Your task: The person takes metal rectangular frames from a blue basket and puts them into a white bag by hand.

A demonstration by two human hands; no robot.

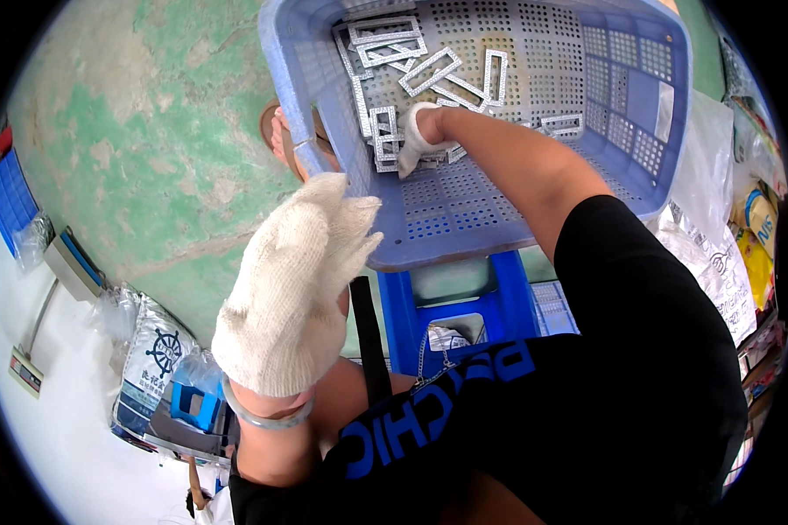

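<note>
Holding my right hand [418,144] amid silver frames [426,65] by the basket's [286,87] left edge, whether pinching I cannot tell, left hand [287,289] slightly spread-fingered, I risk snagging neighbours because they overlap.

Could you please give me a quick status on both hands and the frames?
Left hand gloved, beside basket. Right hand gloved, among silvery frames inside. Both grips unclear. Frames jumbled, some overlapping; right forearm partly blocks view.
</note>
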